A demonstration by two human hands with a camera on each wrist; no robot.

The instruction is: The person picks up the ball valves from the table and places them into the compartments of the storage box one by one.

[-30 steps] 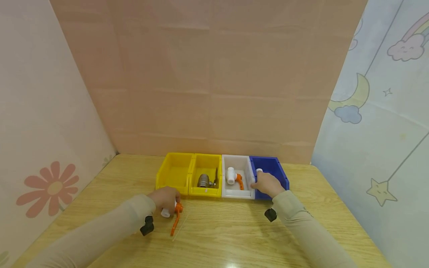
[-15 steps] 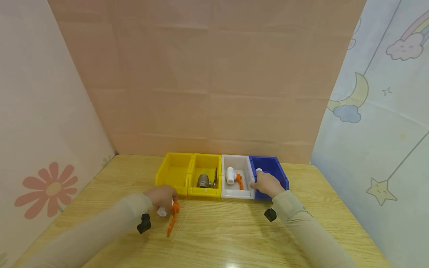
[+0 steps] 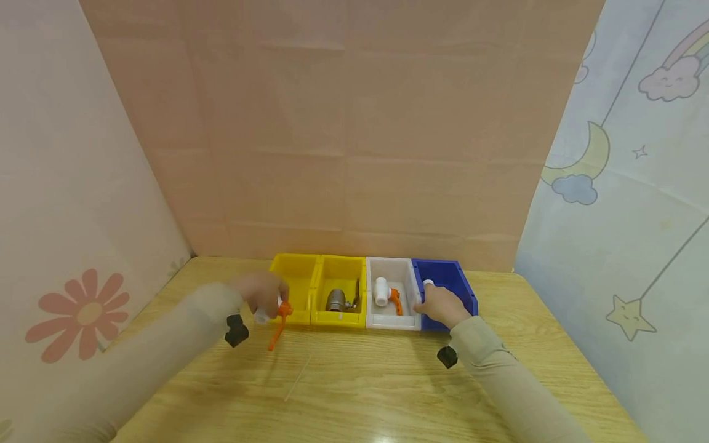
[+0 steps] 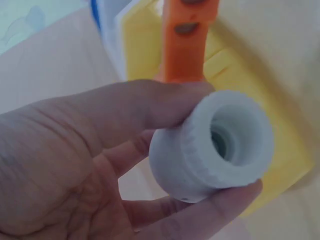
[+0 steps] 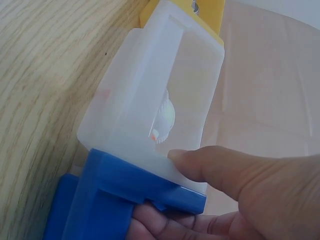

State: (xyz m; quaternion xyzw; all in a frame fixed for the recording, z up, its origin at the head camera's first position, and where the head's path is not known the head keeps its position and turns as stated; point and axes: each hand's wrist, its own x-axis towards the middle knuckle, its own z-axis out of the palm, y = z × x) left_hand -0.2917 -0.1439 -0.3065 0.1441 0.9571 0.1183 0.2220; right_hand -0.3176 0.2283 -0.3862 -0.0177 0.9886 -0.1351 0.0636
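My left hand [image 3: 259, 291] holds a white plastic ball valve [image 4: 175, 160] with an orange lever handle [image 3: 277, 329], raised in front of the left yellow bin [image 3: 293, 277]. In the left wrist view, thumb and fingers grip its round body, and the open end faces the camera. My right hand [image 3: 443, 304] grips the adjoining walls of the white bin [image 5: 125, 105] and the blue bin [image 5: 115, 175]. Its thumb lies on the white side, its fingers inside the blue one. A small white thing [image 3: 428, 282] shows beside this hand, mostly hidden.
The second yellow bin [image 3: 360, 319] holds a metal ball valve [image 3: 335, 299]. In the white bin lies another white valve [image 3: 381, 291] with an orange handle. A thin pale strip [image 3: 298, 378] lies on the wooden table [image 3: 365, 394]. Covered walls stand behind and at both sides.
My left hand has lifted the ball valve off the table, moving away from me and slightly left, toward the left yellow bin. The right hand has stayed in place.
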